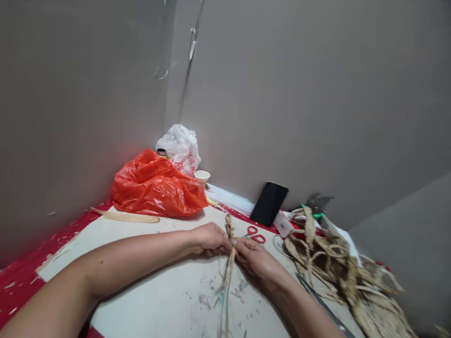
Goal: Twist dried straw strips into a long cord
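Note:
Between my two hands is a braid of tan plant fibre (229, 227), its knotted end pointing away from me. Loose strands (228, 286) run from the grip back toward my body. My left hand (211, 238) is closed on the braid from the left, fingers curled under. From the right, my right hand (252, 253) pinches the strands just below the braided part, thumb on top. Red-handled scissors (255, 234) lie just beyond my right hand. The fingertips overlap, so the exact crossing of the strands is hidden.
A white board (148, 281) covers the red tabletop (17, 277), with fibre scraps on it. At the back left sit an orange plastic bag (155, 188), a white bag (181, 145) and a paper cup (202, 176). A dark phone (269, 203) leans on the wall. Fibre strips (334, 263) pile up at right.

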A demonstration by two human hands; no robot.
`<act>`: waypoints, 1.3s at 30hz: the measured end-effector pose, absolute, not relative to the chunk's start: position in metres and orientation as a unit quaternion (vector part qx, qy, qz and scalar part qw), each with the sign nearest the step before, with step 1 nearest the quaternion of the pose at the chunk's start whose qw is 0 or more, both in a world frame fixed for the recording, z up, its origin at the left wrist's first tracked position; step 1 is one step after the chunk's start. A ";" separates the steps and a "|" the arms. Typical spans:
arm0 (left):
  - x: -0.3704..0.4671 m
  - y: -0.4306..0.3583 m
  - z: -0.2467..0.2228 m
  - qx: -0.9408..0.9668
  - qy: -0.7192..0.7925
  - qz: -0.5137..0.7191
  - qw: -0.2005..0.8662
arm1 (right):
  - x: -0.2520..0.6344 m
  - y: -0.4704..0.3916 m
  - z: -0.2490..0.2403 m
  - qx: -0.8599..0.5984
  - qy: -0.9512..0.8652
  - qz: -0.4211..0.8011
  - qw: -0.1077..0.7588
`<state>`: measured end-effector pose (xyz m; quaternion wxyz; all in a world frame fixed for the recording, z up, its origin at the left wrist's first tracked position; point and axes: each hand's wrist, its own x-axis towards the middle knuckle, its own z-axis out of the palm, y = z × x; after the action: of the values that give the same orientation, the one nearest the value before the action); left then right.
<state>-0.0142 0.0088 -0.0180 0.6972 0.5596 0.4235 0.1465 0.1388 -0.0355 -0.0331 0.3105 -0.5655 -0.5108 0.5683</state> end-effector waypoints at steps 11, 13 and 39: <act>-0.094 0.018 0.018 0.717 0.447 0.063 0.531 | 0.145 -0.037 -0.030 -0.517 -0.463 0.644 0.322; -0.120 0.017 0.031 0.738 0.464 0.071 0.485 | 0.145 -0.037 -0.028 -0.517 -0.460 0.648 0.317; -0.142 0.008 0.043 0.702 0.375 0.140 0.589 | 0.147 -0.036 -0.032 -0.519 -0.471 0.646 0.302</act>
<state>-0.1421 0.0079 0.0426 0.5891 0.7019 0.3753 0.1398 0.1472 -0.0359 -0.0319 0.3020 -0.5189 -0.4713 0.6461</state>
